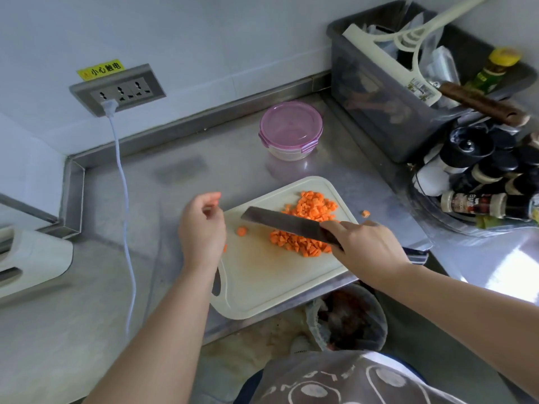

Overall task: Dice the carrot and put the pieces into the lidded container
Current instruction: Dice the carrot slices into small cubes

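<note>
Bin point(350, 316) nearest, below the bench point(175, 182) edge. Board point(262, 275) lies on the bench. My right hand point(366, 249) is clamped round the knife point(280, 222) handle; the blade crosses the dice point(315, 207), with the pile showing on both sides of it. My left hand point(201, 228) hovers over the board's left edge, fingers loosely curled; cannot tell whether it pinches anything. One slice point(241, 231) lies alone on the board. Stray piece point(365, 213) on the bench, just off the board's right edge. Container point(291, 129) stands beyond the board, apart from it, lid point(290, 122) on.
</note>
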`<state>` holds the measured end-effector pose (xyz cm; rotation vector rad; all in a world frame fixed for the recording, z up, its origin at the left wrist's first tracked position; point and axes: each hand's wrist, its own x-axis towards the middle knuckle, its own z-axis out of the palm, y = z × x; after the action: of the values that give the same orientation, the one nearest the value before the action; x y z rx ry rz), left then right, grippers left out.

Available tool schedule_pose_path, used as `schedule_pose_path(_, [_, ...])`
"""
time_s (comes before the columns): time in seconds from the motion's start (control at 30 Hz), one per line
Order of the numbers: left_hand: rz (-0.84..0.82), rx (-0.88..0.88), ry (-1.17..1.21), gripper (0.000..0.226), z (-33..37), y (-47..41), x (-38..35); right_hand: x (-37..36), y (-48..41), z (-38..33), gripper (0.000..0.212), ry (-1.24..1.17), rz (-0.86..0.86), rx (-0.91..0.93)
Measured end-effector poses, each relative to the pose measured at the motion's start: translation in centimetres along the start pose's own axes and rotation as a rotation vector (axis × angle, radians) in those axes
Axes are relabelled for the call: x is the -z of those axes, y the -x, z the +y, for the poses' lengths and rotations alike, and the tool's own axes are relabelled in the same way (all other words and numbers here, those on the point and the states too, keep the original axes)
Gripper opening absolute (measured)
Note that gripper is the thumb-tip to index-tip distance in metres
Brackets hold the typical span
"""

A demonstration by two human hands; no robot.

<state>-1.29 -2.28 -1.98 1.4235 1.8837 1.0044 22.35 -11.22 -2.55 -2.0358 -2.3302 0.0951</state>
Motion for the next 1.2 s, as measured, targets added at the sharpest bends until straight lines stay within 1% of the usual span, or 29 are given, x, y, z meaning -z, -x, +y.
schedule_pose_path(0.03, [-0.076, -0.09, -0.041, 0.032, 0.5, -0.2, -0.2, -0.1, 0.1, 0.3, 0.027, 0.019, 0.023, 0.018])
schedule_pose_path(0.17, [-0.546, -0.54, -0.282, 0.043, 2.1, 0.9, -2.5, -0.2, -0.2, 0.8, 0.026, 0.036, 0.054, 0.082])
schedule_pose_path(0.2, [-0.624, -0.619, -0.348, 0.047, 2.4, 1.1, -3.2, -0.2, -0.3, 0.9, 0.025, 0.037, 0.07, 0.096])
schedule_pose_path(0.27, [-0.693, -0.705, -0.453, 0.05, 2.5, 1.1, -4.0, 0.0, -0.4, 0.8, 0.021, 0.043, 0.083, 0.114])
schedule_pose_path(0.33, [-0.651, -0.67, -0.423, 0.05, 2.4, 0.6, -3.9, 0.1, -0.6, 1.0, 0.021, 0.023, 0.078, 0.114])
schedule_pose_path(0.4, [-0.512, -0.493, -0.3, 0.046, 2.3, -0.3, -2.8, 0.4, -0.9, 1.0, 0.021, -0.009, 0.051, 0.082])
schedule_pose_path(0.47, [-0.335, -0.284, -0.216, 0.041, 1.2, -1.5, -1.2, 0.7, -1.3, 1.2, 0.024, -0.104, -0.028, -0.044])
schedule_pose_path(0.5, [-0.255, -0.209, -0.225, 0.038, 0.0, -2.1, -0.5, 0.9, -1.5, 1.2, 0.026, -0.178, -0.055, -0.116])
schedule_pose_path(0.53, [-0.216, -0.142, -0.268, 0.036, -1.3, -2.7, 0.0, 1.0, -1.7, 1.1, 0.028, -0.241, -0.081, -0.179])
schedule_pose_path(0.57, [-0.224, -0.082, -0.328, 0.034, -2.6, -3.0, 0.5, 1.1, -2.0, 0.9, 0.03, -0.3, -0.1, -0.229])
schedule_pose_path(0.63, [-0.352, 0.015, -0.44, 0.033, -5.0, -2.7, 0.8, 1.2, -2.6, 0.7, 0.033, -0.402, -0.124, -0.295])
schedule_pose_path(0.7, [-0.464, 0.029, -0.521, 0.035, -6.6, -1.9, 0.8, 1.2, -3.2, 0.4, 0.033, -0.458, -0.142, -0.327])
schedule_pose_path(0.77, [-0.471, -0.021, -0.59, 0.033, -7.4, -1.1, 0.7, 1.3, -3.6, 0.2, 0.033, -0.472, -0.135, -0.335])
schedule_pose_path(0.87, [-0.43, -0.042, -0.628, 0.019, -7.4, -0.2, 0.7, 1.6, -3.5, -0.2, 0.033, -0.486, -0.135, -0.333])
schedule_pose_path(0.93, [-0.424, -0.067, -0.619, 0.014, -7.0, 0.2, 0.9, 1.7, -3.3, -0.4, 0.034, -0.495, -0.143, -0.335])
schedule_pose_path(1.0, [-0.441, -0.121, -0.549, 0.013, -6.2, 0.7, 0.7, 1.8, -3.0, -0.6, 0.034, -0.512, -0.151, -0.336])
schedule_pose_path(1.07, [-0.553, -0.156, -0.458, 0.017, -5.0, 1.7, 0.2, 1.7, -2.7, -0.7, 0.034, -0.521, -0.158, -0.338])
schedule_pose_path(1.13, [-0.697, -0.134, -0.393, 0.022, -4.2, 3.0, -0.7, 1.8, -2.5, -0.7, 0.034, -0.529, -0.169, -0.346])
schedule_pose_path(1.17, [-0.719, -0.118, -0.369, 0.024, -4.1, 3.5, -1.2, 1.8, -2.4, -0.8, 0.034, -0.535, -0.175, -0.352])
schedule_pose_path(1.2, [-0.705, -0.096, -0.344, 0.023, -4.1, 3.7, -1.6, 1.8, -2.2, -0.8, 0.033, -0.54, -0.178, -0.355])
